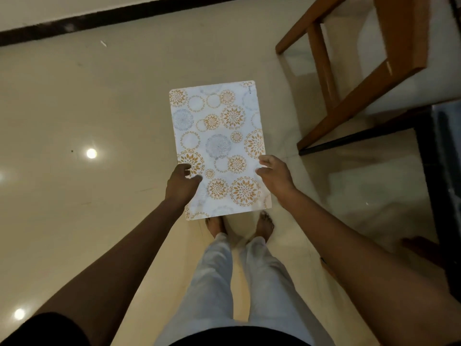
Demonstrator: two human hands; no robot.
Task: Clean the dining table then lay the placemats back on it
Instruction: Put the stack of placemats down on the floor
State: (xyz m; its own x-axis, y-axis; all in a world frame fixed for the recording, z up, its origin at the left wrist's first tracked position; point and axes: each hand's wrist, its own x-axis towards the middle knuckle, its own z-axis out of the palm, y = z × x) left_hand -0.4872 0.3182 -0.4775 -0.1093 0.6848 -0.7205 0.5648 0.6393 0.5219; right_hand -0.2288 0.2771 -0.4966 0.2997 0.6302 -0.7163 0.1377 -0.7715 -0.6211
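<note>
I hold a white placemat point(218, 146) printed with orange and grey flower circles out in front of me, above the floor, its long side pointing away. My left hand point(180, 183) pinches its left edge near the lower corner, thumb on top. My right hand point(274, 174) grips its right edge at about the same height. The glass-topped dining table point(446, 171) with a dark frame shows only at the right edge of the view.
A wooden chair point(369, 71) with a pale seat stands at the upper right, next to the table. Glossy beige floor tiles point(87, 108) spread to the left and ahead, ending at a dark skirting strip point(99, 17). My bare feet point(239, 227) are under the placemat.
</note>
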